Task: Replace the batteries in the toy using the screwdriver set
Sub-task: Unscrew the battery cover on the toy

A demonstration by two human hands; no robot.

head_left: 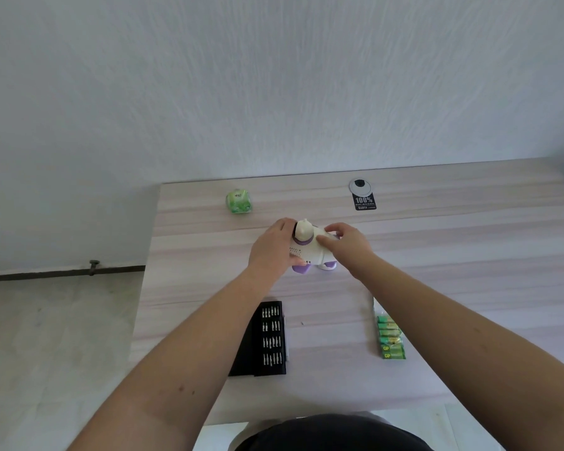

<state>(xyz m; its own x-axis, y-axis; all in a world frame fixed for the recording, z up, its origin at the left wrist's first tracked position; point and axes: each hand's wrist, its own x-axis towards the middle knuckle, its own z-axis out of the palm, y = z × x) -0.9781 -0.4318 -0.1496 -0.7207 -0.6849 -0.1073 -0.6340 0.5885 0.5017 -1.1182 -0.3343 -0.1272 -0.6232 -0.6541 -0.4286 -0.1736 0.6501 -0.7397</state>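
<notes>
Both hands are on the toy [308, 247], a white and purple figure standing mid-surface [437, 255]. The left hand [272, 247] wraps its side with fingers curled round the body; the right hand [345, 244] grips the other side, thumb pressed on top. The two-sided hold looks meant to steady or turn it so the battery cover can be reached. The open bit set [271, 336] lies nearer, by the left forearm, and the green batteries [389, 338] sit nearer on the right, both untouched. A green packet [239, 200] rests beyond the toy
</notes>
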